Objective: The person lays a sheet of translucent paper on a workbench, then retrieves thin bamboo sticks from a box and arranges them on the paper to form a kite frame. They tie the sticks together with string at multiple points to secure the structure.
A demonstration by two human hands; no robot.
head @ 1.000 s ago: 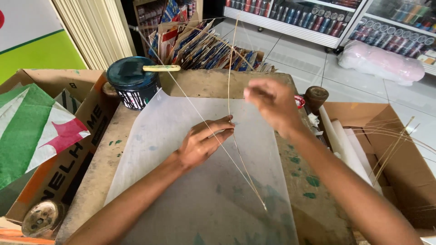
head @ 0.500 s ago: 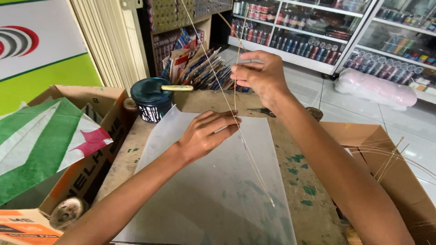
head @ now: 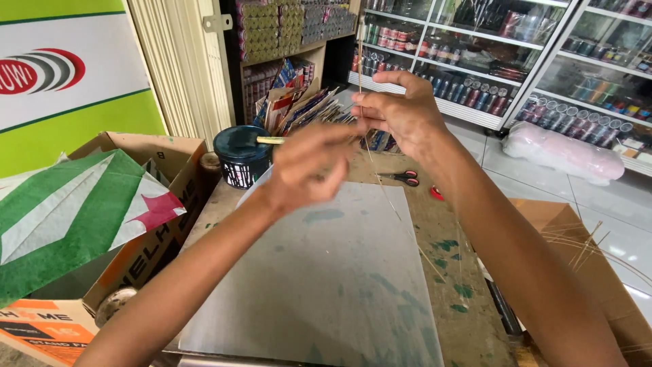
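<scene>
Both hands raised over translucent sheet [head: 319, 272]: right hand [head: 401, 112] grip pinching thin stick [head: 380, 183], left hand [head: 309, 166] blurred, grip unclear.

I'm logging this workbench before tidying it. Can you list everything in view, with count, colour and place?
thin stick: one, pale, held upright between both hands
paper sheet: one, translucent grey, flat on table
table: one, brown with green stains, centre
pot: one, dark teal, table's far left corner
scissors: one, red-handled, far table edge
kite: one, green, white, pink star, left, lying on boxes
cardboard boxes: several, brown, left and right
fridges: glass-door, background
left hand: raised, blurred
right hand: pinching stick
</scene>
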